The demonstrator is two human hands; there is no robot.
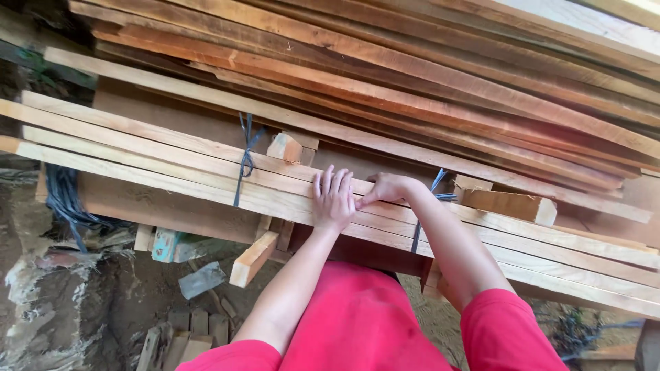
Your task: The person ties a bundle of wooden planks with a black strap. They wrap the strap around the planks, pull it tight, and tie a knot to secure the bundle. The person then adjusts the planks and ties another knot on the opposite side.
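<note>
Head view: at the far left, dark cable [65, 199] is seen hanging beside a bundle of pale wooden slats [172, 161], which is bound by a blue strap [244, 161] and lies across the middle of the scene under a stack of reddish planks [412, 62]. The slats are judged long, stiff and light singly, but heavy and awkward as a tied bundle; hold is best taken near the straps, where the pieces cannot slide apart. The left hand [334, 200] is laid flat on the slats, its grip spread. Just right of it, the right hand [385, 187] is curled, fingertips pressed against the slat edge; whether anything is pinched cannot be told. A second strap [421, 220] is partly hidden by the right forearm. The slat ends are cut off at right.
</note>
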